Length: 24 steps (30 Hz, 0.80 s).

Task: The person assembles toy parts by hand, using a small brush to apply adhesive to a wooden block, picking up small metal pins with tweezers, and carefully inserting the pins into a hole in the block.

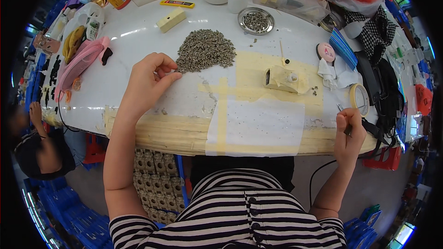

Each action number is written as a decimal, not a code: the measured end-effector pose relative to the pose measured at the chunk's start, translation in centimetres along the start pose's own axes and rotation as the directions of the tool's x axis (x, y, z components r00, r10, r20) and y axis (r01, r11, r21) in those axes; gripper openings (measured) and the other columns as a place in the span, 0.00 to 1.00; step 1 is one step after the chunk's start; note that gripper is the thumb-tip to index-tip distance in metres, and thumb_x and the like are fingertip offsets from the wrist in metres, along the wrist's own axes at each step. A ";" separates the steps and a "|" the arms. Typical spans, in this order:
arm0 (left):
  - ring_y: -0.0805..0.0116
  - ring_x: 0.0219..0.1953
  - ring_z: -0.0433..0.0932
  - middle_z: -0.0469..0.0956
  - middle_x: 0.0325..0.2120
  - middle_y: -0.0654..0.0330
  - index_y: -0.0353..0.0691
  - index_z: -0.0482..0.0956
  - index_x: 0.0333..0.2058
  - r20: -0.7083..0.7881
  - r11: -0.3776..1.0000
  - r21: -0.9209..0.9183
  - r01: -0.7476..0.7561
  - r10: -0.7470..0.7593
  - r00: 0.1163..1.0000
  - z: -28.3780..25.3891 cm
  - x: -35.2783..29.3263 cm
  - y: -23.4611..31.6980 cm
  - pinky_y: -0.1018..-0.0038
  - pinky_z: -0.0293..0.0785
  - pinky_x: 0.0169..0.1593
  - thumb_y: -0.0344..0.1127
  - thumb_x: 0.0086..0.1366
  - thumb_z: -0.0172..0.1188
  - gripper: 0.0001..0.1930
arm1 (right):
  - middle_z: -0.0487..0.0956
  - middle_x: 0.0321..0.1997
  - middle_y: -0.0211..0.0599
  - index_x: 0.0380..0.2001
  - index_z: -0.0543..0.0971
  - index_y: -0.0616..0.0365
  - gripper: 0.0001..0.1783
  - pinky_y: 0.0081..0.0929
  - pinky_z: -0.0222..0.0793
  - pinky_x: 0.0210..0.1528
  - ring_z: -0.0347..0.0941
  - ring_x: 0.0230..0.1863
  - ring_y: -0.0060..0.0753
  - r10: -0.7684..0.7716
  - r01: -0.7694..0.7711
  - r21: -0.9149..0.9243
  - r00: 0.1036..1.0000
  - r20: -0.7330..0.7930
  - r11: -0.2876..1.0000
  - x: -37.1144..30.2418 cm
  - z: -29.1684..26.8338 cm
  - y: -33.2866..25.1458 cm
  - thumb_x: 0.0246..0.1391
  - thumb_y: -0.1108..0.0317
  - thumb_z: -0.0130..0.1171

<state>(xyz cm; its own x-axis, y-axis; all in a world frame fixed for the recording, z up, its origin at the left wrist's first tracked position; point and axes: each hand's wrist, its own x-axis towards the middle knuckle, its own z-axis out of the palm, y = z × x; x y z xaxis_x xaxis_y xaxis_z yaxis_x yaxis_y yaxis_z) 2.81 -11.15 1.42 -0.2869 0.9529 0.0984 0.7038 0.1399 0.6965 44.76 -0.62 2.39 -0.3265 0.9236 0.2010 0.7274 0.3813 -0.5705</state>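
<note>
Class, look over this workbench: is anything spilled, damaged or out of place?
Yes. A few small metal parts lie loose beside the taped-down block, apart from the main pile and the round metal dish. The white tabletop also looks worn, with ragged grey patches near the yellow tape.

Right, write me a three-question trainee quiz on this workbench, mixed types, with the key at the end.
1. Multiple choice. The fingertips of the left hand are at the edge of:
A) a white squeeze bottle
B) a heap of small metal parts
C) a red plastic bag

2. True or false? The round metal dish beyond the heap also holds small parts.

3. Fill in the blank. The roll of tape lies close to the person's ____ hand.

Key: 1. B. 2. True. 3. Right; the right hand is just on the near side of the roll.
</note>
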 end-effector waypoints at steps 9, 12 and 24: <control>0.75 0.26 0.73 0.79 0.27 0.60 0.30 0.80 0.33 -0.117 0.999 0.042 -0.026 0.030 0.993 0.8 0.1 -0.4 0.79 0.71 0.32 0.23 0.59 0.64 0.04 | 0.71 0.31 0.39 0.39 0.77 0.60 0.08 0.34 0.66 0.35 0.69 0.32 0.42 -0.208 0.210 -0.237 0.978 0.032 0.949 -0.5 -0.6 1.0 0.55 0.73 0.60; 0.73 0.24 0.73 0.77 0.25 0.59 0.31 0.79 0.33 -0.171 0.982 0.159 -0.098 0.125 0.977 1.3 0.0 -0.2 0.78 0.71 0.32 0.23 0.59 0.64 0.04 | 0.71 0.31 0.37 0.36 0.80 0.58 0.07 0.33 0.67 0.35 0.70 0.33 0.40 -0.242 0.230 -0.234 0.970 -0.020 0.945 -0.6 -0.5 1.2 0.51 0.73 0.63; 0.75 0.26 0.76 0.77 0.24 0.60 0.31 0.74 0.29 -0.179 0.978 0.147 -0.145 0.170 0.969 1.0 -0.4 0.3 0.79 0.72 0.31 0.22 0.59 0.62 0.05 | 0.76 0.31 0.36 0.37 0.83 0.58 0.11 0.32 0.68 0.35 0.71 0.33 0.38 -0.310 0.274 -0.248 0.943 -0.119 0.929 -0.3 -1.2 1.5 0.48 0.73 0.67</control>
<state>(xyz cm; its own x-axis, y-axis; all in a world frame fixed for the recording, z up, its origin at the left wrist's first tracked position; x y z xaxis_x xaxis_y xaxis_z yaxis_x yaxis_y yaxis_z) 3.81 -11.23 0.88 -0.2745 0.8992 0.3409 0.8257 0.0387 0.5628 46.71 -0.28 2.41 -0.4616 0.7580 0.4608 0.7361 0.6172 -0.2780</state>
